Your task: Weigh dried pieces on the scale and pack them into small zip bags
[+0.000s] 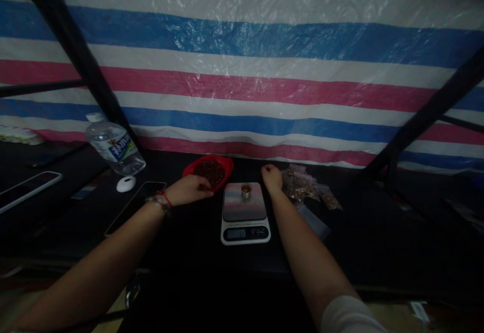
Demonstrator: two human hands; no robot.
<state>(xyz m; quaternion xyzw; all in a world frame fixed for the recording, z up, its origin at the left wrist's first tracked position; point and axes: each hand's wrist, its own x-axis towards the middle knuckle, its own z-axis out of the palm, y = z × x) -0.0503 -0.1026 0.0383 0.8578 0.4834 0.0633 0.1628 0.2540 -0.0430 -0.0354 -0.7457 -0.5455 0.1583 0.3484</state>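
Note:
A white kitchen scale sits on the dark table, with a small metal cup holding brownish bits on its platform. My left hand reaches into a red bowl of dark brown pieces, fingers down at the bowl's near edge; what it grips is hidden. Just right of the scale's far corner, my right hand rests on the table with its fingers curled closed. It lies close to several small clear bags filled with brown pieces.
A clear water bottle leans at the left with a white cap-like object below it. A dark phone lies near my left forearm; another device lies far left. Black frame bars and a striped tarp stand behind.

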